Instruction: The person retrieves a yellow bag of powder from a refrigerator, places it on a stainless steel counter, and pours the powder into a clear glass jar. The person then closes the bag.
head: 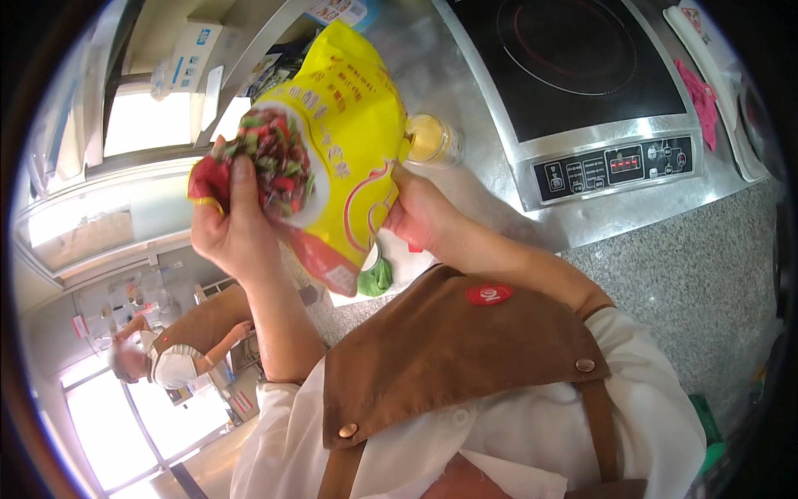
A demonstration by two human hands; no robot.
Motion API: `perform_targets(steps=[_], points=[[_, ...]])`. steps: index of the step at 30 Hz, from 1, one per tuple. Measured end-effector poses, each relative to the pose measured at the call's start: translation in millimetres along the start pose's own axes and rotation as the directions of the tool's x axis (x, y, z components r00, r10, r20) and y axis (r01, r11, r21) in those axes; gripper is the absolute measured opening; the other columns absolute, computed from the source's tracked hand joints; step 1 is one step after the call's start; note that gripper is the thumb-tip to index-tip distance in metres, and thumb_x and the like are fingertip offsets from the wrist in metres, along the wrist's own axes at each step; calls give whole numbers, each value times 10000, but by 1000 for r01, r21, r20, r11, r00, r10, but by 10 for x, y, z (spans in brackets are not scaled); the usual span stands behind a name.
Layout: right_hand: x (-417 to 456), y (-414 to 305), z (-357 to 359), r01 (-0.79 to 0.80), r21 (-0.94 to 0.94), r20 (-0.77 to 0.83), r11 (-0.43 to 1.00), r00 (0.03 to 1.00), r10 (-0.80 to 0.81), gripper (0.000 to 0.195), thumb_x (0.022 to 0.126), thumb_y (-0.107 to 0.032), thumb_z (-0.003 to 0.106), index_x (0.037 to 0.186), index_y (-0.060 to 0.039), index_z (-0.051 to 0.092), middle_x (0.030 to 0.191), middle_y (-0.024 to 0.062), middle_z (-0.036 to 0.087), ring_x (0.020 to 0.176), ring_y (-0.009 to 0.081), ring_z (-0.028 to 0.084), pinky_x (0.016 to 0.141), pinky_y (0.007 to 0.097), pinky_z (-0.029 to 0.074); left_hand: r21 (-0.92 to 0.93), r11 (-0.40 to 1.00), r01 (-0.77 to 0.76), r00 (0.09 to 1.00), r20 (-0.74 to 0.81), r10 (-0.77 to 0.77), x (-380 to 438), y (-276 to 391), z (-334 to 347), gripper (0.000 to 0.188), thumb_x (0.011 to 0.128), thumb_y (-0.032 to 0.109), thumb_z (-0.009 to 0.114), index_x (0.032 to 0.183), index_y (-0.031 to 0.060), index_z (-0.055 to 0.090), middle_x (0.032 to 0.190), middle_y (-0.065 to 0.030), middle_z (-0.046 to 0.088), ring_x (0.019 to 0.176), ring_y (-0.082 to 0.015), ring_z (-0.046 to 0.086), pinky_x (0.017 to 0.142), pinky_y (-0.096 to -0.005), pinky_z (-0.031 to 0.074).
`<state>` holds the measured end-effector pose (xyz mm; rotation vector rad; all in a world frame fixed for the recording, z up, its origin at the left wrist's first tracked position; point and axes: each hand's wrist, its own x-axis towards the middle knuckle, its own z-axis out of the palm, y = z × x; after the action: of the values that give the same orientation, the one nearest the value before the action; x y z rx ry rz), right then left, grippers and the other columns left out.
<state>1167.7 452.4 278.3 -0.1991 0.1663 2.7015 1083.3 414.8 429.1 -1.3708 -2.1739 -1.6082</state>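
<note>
A yellow plastic food packet (358, 125) is held up in front of my chest, tilted. Its front bears writing and a printed picture of chopped dark-red and green food. My left hand (234, 218) grips the packet's red corner, with the thumb pressed on the printed picture. On the other side, my right hand (421, 209) holds the packet's edge, its fingers partly hidden behind it. Whether the packet is sealed I cannot tell. Just beyond my right hand, a clear jar with yellow contents (430, 140) stands on the steel counter (477, 181).
An induction cooker (576, 75) with a lit red display sits at the right. Past it are a pink cloth (698, 103) and a white tray-like object (717, 81). A green cloth (376, 279) lies below the packet. A co-worker (199, 330) in a brown apron is at the left.
</note>
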Motion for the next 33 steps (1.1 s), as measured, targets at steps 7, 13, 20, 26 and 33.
perform_targets(steps=[7, 13, 20, 26, 33], points=[[47, 49, -158, -37, 5, 10, 999, 999, 37, 358, 941, -344, 276, 1175, -110, 411, 1060, 60, 565, 894, 170, 589, 728, 325, 516, -6, 1000, 5, 1000, 30, -4, -55, -56, -20, 139, 799, -35, 565, 933, -70, 552, 1044, -172, 572, 861, -140, 549, 793, -264, 453], [-14, 60, -61, -33, -28, 48, 999, 998, 35, 376, 941, -347, 268, 1181, -90, 400, 1078, 68, 558, 914, 175, 585, 739, 325, 515, -181, 983, -28, 999, 13, 31, -62, 26, -59, 166, 806, -29, 557, 958, -86, 524, 1087, -217, 543, 880, -178, 559, 818, -304, 459], [4, 82, -114, -26, -19, 30, 999, 999, 26, 376, 938, -350, 279, 1180, -89, 402, 1075, 67, 562, 907, 163, 589, 757, 327, 511, -20, 1000, 24, 1000, 11, -23, -88, -8, -49, 147, 802, -42, 556, 945, -73, 547, 1084, -180, 555, 884, -153, 546, 812, -280, 451], [48, 74, -129, 0, -17, 43, 1000, 999, 1, 372, 940, -347, 269, 1170, -91, 409, 1064, 67, 570, 903, 177, 594, 767, 345, 508, -140, 990, 22, 999, 26, -18, -55, -43, -92, 161, 806, -29, 554, 955, -83, 525, 1088, -205, 544, 920, -194, 556, 824, -299, 452], [-13, 116, -158, 28, 5, -13, 1000, 1000, -28, 382, 939, -362, 272, 1171, -93, 412, 1069, 57, 568, 907, 169, 591, 758, 331, 510, 38, 999, 30, 999, 31, -31, -75, -28, -56, 145, 803, -42, 542, 933, -101, 518, 1055, -216, 556, 916, -213, 561, 822, -326, 462]])
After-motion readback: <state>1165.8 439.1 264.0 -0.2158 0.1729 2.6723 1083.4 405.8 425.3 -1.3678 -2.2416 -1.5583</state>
